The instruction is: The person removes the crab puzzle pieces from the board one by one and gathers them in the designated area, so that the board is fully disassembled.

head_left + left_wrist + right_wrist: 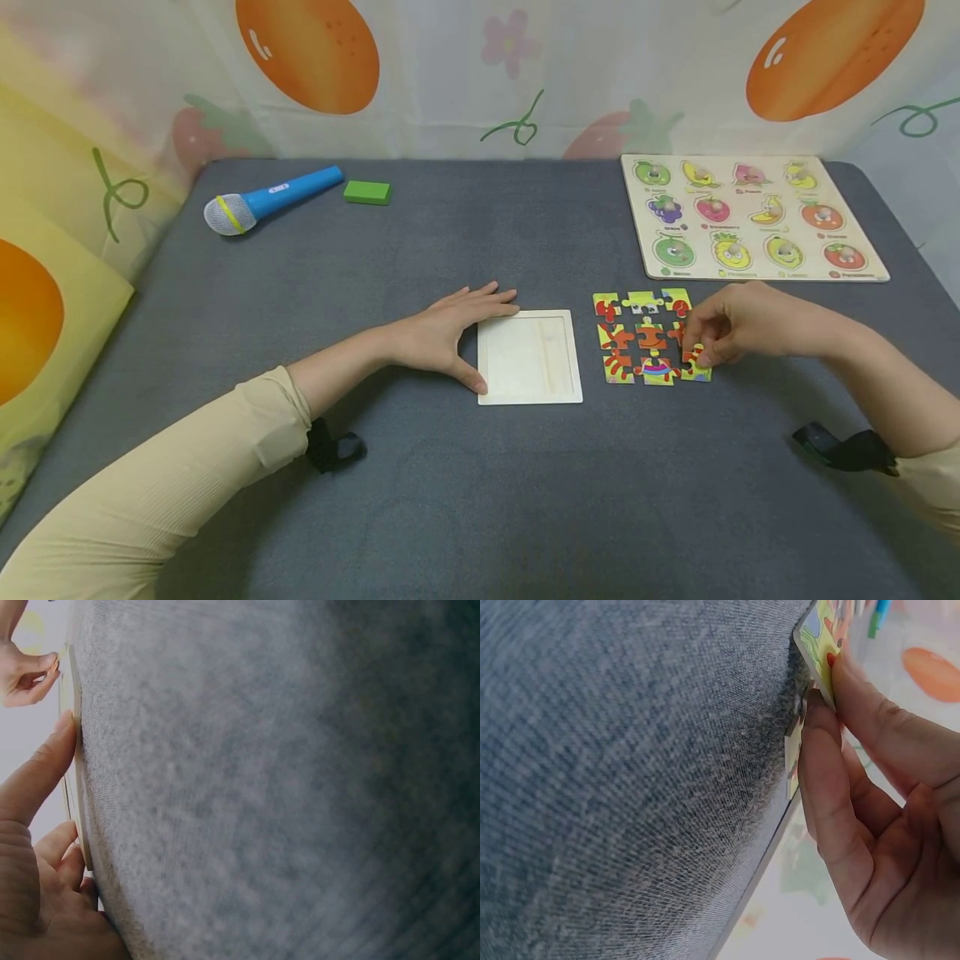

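A square, pale wooden puzzle tray (529,358) lies flat on the table with a bare inside. My left hand (438,333) is spread at its left side, thumb at the lower-left corner and fingertips at the upper-left one. To the tray's right, several jigsaw pieces (649,337) in yellow, red and orange lie in rows with small gaps. My right hand (750,325) pinches the lower-right puzzle piece (696,367) between thumb and fingers. In the right wrist view that puzzle piece (817,645) is tilted, one edge raised.
Behind the jigsaw, a wooden fruit peg board (757,218) lies at the back right. A blue toy microphone (277,198) and a green block (367,193) lie at the back left. A fruit-print cloth (450,83) hangs behind the grey table (480,500).
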Action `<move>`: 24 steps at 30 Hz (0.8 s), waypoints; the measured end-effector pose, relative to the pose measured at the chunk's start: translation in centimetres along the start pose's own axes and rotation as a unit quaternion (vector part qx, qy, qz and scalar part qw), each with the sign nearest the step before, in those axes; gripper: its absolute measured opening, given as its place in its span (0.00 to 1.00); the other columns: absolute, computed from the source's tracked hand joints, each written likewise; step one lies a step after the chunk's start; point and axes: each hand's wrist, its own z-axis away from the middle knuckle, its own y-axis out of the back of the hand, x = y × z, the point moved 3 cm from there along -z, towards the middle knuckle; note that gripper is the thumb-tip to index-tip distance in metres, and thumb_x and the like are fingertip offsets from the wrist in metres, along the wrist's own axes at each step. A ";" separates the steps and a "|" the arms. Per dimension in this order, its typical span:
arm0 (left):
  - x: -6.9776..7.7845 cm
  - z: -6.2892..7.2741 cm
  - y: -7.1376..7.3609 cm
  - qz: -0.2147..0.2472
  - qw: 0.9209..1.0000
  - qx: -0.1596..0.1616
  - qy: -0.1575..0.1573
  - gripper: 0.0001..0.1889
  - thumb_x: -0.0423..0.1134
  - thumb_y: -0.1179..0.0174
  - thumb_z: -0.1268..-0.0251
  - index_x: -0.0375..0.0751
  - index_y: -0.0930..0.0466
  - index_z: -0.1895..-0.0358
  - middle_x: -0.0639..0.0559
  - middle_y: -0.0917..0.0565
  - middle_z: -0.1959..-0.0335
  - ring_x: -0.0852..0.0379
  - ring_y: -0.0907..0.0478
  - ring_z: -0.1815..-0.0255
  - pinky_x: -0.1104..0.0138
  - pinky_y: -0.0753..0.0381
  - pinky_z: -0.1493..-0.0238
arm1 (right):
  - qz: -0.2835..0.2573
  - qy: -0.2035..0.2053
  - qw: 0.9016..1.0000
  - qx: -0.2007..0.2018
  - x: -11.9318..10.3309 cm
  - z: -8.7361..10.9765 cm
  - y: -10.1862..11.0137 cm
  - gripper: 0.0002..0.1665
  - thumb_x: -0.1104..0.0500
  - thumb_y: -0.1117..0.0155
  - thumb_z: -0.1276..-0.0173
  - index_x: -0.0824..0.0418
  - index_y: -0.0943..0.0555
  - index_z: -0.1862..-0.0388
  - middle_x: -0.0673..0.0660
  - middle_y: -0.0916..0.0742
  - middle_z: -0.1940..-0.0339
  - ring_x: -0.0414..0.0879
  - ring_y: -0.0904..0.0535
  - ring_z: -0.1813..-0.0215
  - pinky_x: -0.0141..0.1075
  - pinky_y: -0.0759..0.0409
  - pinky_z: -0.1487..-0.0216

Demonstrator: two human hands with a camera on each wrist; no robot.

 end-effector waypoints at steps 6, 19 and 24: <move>0.0 0.0 0.0 0.001 1.000 0.002 -0.001 0.55 0.50 0.22 0.56 0.43 0.43 0.23 0.49 0.49 0.18 0.48 0.63 0.15 0.48 0.65 0.16 | 0.007 0.006 1.000 0.000 -0.1 -0.1 0.0 0.10 0.62 0.25 0.45 0.48 0.14 0.69 0.46 0.20 0.81 0.33 0.29 0.77 0.28 0.28 0.75; 0.1 0.1 0.0 0.001 1.000 0.003 0.001 0.54 0.50 0.22 0.56 0.44 0.42 0.23 0.50 0.48 0.18 0.48 0.63 0.15 0.49 0.65 0.16 | 0.022 0.000 1.000 -0.001 -0.5 -0.5 -0.1 0.11 0.62 0.22 0.48 0.53 0.17 0.68 0.48 0.19 0.79 0.35 0.27 0.76 0.29 0.26 0.74; 0.0 0.1 -0.1 0.001 1.000 0.001 0.000 0.54 0.50 0.22 0.56 0.45 0.42 0.23 0.50 0.49 0.18 0.49 0.63 0.15 0.49 0.65 0.16 | 0.016 -0.007 1.000 0.002 -0.6 -0.6 -0.2 0.13 0.63 0.22 0.49 0.54 0.20 0.70 0.48 0.19 0.78 0.37 0.27 0.75 0.30 0.27 0.74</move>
